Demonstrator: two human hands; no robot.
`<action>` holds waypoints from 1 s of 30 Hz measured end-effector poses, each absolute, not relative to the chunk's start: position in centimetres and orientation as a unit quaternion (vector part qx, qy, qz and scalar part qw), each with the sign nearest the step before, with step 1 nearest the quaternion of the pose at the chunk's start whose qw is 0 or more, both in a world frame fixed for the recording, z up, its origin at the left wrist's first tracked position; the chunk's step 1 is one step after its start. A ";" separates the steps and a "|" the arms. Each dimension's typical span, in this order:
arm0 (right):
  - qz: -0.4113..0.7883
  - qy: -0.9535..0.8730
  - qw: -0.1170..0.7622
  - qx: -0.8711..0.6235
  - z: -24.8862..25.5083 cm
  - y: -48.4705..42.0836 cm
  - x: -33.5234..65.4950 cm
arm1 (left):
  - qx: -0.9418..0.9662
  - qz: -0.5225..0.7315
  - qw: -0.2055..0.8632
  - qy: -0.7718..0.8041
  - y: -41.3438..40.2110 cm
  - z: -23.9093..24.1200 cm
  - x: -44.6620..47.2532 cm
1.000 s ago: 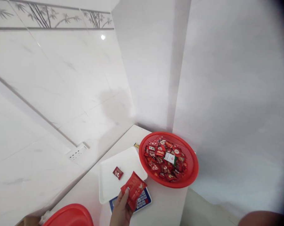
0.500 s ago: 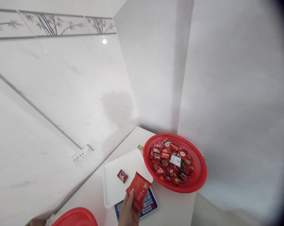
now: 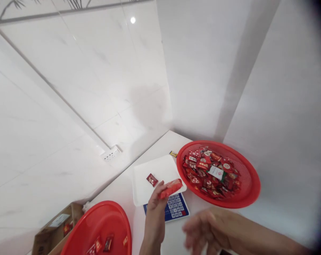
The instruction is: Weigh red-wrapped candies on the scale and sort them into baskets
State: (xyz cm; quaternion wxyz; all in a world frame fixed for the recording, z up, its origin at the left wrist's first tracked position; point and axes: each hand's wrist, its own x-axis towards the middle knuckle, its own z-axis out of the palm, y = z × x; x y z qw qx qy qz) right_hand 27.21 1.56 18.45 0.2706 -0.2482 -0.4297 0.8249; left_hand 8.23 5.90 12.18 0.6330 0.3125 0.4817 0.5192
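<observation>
My left hand is closed on a red packet, its edge turned toward me, over the near right corner of the scale's white tray. One small dark-red wrapped candy lies on that tray. The scale's blue keypad shows partly behind my left wrist. Blurred by motion, my right hand hangs low at the right with fingers apart and nothing visible in it. Beyond it stands a red mesh basket filled with wrapped candies.
At lower left a red basin holds a few wrapped candies, beside a cardboard box. A small yellow packet lies on the white table behind the scale. A power strip is on the tiled wall.
The view has tipped down and shifted left. My right hand has come into view from the right. The red packet in my left hand has turned from its flat face to its edge.
</observation>
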 end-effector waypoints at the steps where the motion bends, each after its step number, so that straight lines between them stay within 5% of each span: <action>1: 0.843 -0.366 0.276 -0.280 17.5 2.4 27.0 | 0.340 0.521 0.616 0.484 5.6 12.2 8.2; 5: 0.853 -0.217 0.325 -0.347 14.3 3.7 26.3 | 0.410 0.506 0.605 0.458 4.5 12.7 8.6; 10: 0.765 -0.285 0.385 -0.431 12.9 4.1 26.1 | 0.378 0.493 0.641 0.451 4.2 12.7 9.5; 16: 0.698 -0.368 0.384 -0.479 11.9 4.6 26.3 | 0.246 0.485 0.723 0.426 4.0 11.7 9.6; 30: 0.613 -0.464 0.367 -0.523 10.9 4.7 26.1 | 0.319 0.428 0.679 0.504 2.9 10.5 8.7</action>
